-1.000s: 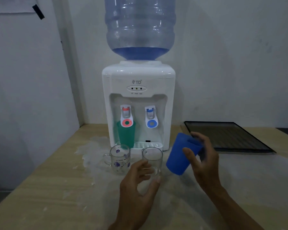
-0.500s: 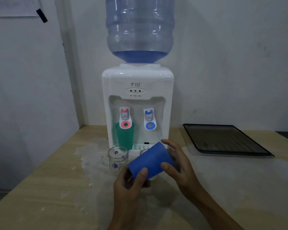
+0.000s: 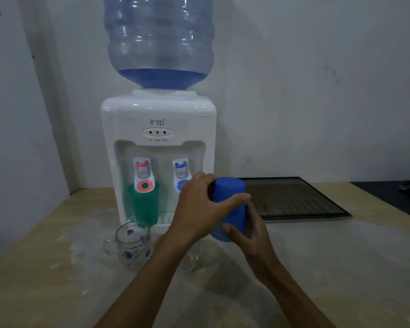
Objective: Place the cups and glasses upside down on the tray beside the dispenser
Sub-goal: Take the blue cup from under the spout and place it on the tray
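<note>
Both hands grip the blue cup [image 3: 230,209] in the air above the table [image 3: 341,268], in front of the dispenser [image 3: 158,119]. We see our left hand [image 3: 199,209] wrapped around its upper part, thumb across the front; our right hand [image 3: 249,230] closes on the lower end, thumb pressed near the bottom edge. Cup stands nearly upright with its narrower closed end up, so it reads as inverted. The lower rim is hidden behind the right thumb and palm.

Tray [image 3: 294,200] lies on the table just right of the dispenser, dark, ribbed; its near left corner is blocked by the cup and right hand.

Green cup [image 3: 143,207] stands in the dispenser bay under the red tap [image 3: 143,176]; the tap lever covers its rim. Blue tap [image 3: 181,174] is partly hidden by our left knuckles.

Printed glass mug [image 3: 133,245] stands on the table in front of the dispenser, left of our left forearm. A second clear glass [image 3: 192,259] sits behind that forearm; only a faint part of its lower wall shows.

Water bottle [image 3: 160,41] is cut off by the top edge. Table around the glasses looks pale and smeared; whether it is wet we cannot tell.
</note>
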{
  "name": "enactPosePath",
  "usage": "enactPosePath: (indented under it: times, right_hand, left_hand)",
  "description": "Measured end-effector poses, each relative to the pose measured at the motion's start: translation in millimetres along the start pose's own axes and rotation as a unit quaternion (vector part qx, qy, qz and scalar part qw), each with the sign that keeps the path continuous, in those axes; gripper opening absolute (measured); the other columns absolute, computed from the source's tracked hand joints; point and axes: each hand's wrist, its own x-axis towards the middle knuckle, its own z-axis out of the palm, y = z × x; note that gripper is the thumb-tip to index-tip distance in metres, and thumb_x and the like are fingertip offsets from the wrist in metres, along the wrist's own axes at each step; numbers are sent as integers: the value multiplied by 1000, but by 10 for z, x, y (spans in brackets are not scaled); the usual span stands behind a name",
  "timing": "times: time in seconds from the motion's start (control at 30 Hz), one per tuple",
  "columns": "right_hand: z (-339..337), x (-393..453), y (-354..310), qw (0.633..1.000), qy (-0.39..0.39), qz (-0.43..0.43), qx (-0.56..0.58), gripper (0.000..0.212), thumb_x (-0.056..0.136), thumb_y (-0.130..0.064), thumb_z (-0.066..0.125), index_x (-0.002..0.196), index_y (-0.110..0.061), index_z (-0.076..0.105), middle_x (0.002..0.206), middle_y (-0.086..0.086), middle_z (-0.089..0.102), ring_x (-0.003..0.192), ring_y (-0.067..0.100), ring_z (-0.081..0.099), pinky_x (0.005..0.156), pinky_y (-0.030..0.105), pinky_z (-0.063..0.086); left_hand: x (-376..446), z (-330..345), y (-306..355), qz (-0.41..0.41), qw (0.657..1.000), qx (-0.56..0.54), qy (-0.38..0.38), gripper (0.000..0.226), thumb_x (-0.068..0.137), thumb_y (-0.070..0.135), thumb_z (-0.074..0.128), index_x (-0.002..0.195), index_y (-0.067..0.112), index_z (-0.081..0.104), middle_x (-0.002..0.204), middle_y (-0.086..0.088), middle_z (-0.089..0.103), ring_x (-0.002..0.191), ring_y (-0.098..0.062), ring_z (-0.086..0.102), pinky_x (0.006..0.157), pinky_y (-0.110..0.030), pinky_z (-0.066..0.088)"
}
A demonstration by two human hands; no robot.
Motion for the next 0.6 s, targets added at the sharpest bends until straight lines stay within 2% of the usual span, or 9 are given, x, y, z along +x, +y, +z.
enactPosePath:
  times: [0.13,0.23,0.3,0.4,0.47,0.6]
  right_hand:
    - [-85,66,95,993,88,-25,-69,66,79,-44,78,138,-34,52,129,-7,68,118,17,67,97,44,58]
    - [-169,103,162,984,150,-3,-91,65,73,-55,77,130,-32,57,117,-10,70,108,12,70,95,44,59]
    - [-206,130,191,977,195,13,-83,59,73,-56,77,125,-32,60,110,-10,71,101,11,70,93,44,59]
    - [-266,174,229,964,258,26,-54,45,81,-41,80,121,-29,63,106,-5,71,94,11,71,90,43,58]
    - [-320,204,241,956,286,33,-52,43,84,-33,80,122,-25,63,107,-1,71,92,10,71,89,41,58]
    - [-524,338,248,948,307,46,-73,46,86,-24,80,126,-23,58,112,-4,69,95,8,71,84,33,56]
  left_hand:
    - [324,135,3,12,993,64,-102,56,69,73,72,101,27,65,94,8,62,83,-8,60,73,-22,51]
    - [504,186,-1,13,987,42,-154,63,71,72,72,116,29,64,101,12,65,89,-5,64,75,-20,52]
    - [594,178,13,19,991,14,-129,67,74,70,72,123,26,63,103,12,65,91,-3,64,74,-18,52]
    - [698,55,28,46,997,-31,-47,58,78,64,74,120,26,65,102,10,67,92,-5,66,77,-22,56]
    - [754,-62,12,51,997,-54,-14,53,79,62,74,118,27,66,102,9,68,92,-4,67,77,-22,56]
    - [805,-335,-30,51,997,-30,-42,57,76,68,71,119,30,67,99,11,70,88,-1,68,72,-16,52]
